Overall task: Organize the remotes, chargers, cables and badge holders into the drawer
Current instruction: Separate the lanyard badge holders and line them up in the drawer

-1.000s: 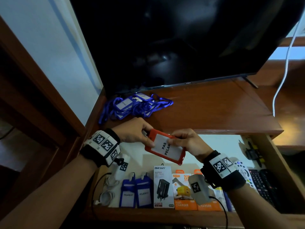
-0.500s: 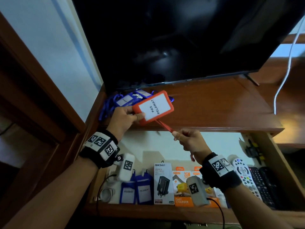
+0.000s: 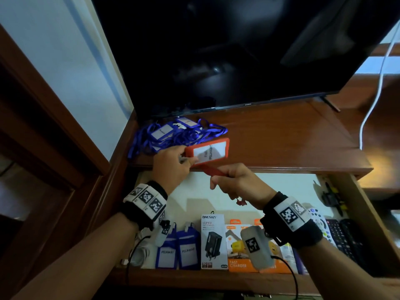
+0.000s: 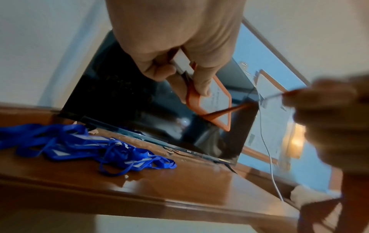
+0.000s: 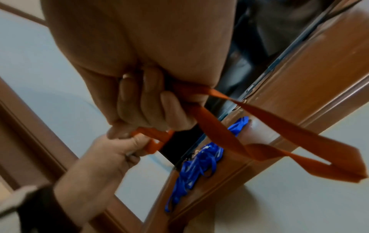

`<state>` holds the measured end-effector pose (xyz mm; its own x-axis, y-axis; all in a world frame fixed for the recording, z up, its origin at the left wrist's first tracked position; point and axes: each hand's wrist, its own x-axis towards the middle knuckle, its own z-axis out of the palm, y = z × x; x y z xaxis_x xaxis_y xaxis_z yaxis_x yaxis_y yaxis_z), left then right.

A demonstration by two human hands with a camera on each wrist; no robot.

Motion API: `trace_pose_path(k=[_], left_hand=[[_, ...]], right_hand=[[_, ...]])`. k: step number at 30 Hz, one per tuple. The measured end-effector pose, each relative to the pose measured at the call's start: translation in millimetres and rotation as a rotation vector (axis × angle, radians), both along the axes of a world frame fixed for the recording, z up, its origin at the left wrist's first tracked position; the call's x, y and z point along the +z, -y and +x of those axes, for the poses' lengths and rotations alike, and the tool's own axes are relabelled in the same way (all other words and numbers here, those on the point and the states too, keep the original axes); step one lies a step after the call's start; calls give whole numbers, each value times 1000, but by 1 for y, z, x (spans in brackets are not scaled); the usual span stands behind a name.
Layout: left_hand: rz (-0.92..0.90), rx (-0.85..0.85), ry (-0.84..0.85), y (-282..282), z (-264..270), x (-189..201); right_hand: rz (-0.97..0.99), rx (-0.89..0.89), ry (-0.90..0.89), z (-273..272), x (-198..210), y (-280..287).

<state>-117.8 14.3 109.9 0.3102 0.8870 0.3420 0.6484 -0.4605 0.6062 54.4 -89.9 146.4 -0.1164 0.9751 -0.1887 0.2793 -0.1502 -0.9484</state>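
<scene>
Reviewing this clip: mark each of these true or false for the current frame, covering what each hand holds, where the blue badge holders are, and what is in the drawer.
1. The left hand pinches the orange badge holder at one end. True.
2. The right hand is empty. False: its fingers are curled round the orange lanyard.
3. All blue badge holders are in the drawer. False: a tangled pile of blue badge holders lies on the wooden shelf below the TV; only two blue badge holders stand in the drawer.
4. Boxed chargers stand at the drawer's front. True.
5. The remotes are on the shelf. False: they lie in the drawer's right end.
</scene>
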Motion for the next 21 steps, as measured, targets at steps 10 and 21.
trace_pose_path(k=[10, 21], left_hand=[[-67, -440, -148, 18, 6, -5], [-797, -523, 503, 18, 1, 24]], right_hand=[[148, -170, 63, 18, 12, -18], [-50, -179, 3, 28, -19, -14]])
